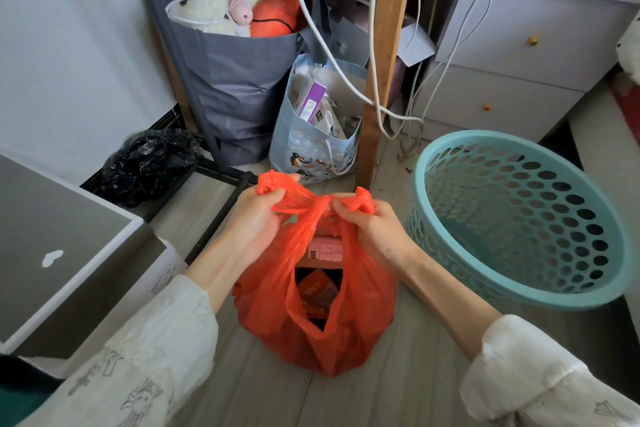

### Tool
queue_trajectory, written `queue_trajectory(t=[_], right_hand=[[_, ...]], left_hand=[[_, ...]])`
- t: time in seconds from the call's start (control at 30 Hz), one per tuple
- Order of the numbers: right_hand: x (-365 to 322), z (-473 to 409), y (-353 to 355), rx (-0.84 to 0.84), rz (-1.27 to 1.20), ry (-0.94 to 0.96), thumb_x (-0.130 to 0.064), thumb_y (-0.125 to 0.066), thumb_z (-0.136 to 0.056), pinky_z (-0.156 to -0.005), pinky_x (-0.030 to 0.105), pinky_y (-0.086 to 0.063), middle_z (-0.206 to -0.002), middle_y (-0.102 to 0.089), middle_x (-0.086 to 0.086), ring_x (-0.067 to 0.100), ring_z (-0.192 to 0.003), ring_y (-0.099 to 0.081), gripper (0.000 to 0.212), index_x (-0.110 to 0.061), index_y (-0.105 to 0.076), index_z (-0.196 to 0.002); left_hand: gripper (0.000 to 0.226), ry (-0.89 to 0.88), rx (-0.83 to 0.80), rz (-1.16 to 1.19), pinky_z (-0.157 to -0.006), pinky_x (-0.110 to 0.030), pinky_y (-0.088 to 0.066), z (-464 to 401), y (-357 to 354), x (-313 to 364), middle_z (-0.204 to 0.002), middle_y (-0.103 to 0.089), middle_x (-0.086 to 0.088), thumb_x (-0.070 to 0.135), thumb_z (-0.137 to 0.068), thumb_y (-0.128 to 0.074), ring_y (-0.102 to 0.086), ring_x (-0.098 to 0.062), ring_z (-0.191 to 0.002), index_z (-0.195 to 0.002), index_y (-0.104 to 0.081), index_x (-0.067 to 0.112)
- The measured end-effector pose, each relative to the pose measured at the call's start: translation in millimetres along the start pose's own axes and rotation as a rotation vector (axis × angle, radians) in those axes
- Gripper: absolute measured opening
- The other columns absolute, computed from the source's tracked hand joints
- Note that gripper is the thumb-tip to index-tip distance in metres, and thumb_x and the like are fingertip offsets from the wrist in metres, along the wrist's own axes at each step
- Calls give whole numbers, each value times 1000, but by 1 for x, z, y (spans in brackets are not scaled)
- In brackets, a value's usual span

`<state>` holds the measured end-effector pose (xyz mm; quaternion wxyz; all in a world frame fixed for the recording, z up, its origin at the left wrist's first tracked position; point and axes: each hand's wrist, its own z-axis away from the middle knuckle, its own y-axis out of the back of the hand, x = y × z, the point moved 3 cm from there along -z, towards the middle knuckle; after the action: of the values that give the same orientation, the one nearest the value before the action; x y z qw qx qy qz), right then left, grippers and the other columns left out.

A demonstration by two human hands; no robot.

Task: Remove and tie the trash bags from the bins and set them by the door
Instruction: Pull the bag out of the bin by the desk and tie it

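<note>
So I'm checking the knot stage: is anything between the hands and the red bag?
Nothing visible. The left hand and right hand each already grip a handle of the red bag at the knot. The teal bin sits apart, to the right.

Scene lit by soft, even daylight; source not seen. No hard shadows are cast. Only a faint, diffuse shade is noted on the floor (398,374) beneath the orange bag (346,333). Space under the desk at far centre is left dim. Small glints are picked up on the crumpled black plastic bag (149,163) at left. Focus is held fairly sharp at centre; detail is softened toward the corners, with the sleeves (138,367) slightly smeared. Wide-angle distortion is marked: the wooden desk leg (384,56) and drawer unit (519,56) are rendered leaning, and the teal basket (588,288) rim is stretched at right. Colours slightly washed, bluish.
</note>
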<state>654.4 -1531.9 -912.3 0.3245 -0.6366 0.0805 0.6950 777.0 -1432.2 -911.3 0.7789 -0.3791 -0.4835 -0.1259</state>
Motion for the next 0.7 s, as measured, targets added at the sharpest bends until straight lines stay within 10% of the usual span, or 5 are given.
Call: queue_trajectory(t=[0.1,0.2,0.33,0.47,0.7], right_hand=[[-6,-1,4,79,-200,-33,-15,-44,-94,-84,33,-52,-77,-70,5,19,-78,-65,35,1,-59,-67],[-8,-1,4,88,-434,-72,-27,-33,-98,-73,30,-52,-65,-65,9,23,-73,-65,53,-9,-42,-49],[1,4,7,177,-545,-137,-32,-33,-98,-68,33,-44,-36,-23,-3,16,-38,-28,60,-18,-27,-40],[8,13,19,231,-73,-141,-25,-39,-97,-43,25,-30,-34,-18,-6,12,-32,-17,59,-21,-25,-40],[33,35,58,172,879,-171,-31,-45,-93,-54,32,-30,-46,-32,-4,14,-49,-30,55,-18,-28,-43]], left_hand=[[27,56,130,209,-53,-26,-54,2,0,-2,-62,-67,-4,7,-96,-29,-66,-14,-58,-83,-51,15],[29,104,144,455,-66,-38,-56,2,1,-6,-67,-60,-3,13,-97,-29,-64,-16,-68,-74,-47,15],[38,111,203,482,-40,-16,-36,-3,16,-11,-33,-30,8,9,-96,-22,-28,-5,-29,-61,-35,17],[36,135,372,230,-29,-14,-14,-14,62,-18,-26,-23,8,7,-92,-15,-18,-3,-21,-62,-29,20],[37,129,655,-154,-33,-5,-13,-8,123,-29,-29,-22,10,-5,-80,-10,-16,-2,-22,-64,-31,19]])
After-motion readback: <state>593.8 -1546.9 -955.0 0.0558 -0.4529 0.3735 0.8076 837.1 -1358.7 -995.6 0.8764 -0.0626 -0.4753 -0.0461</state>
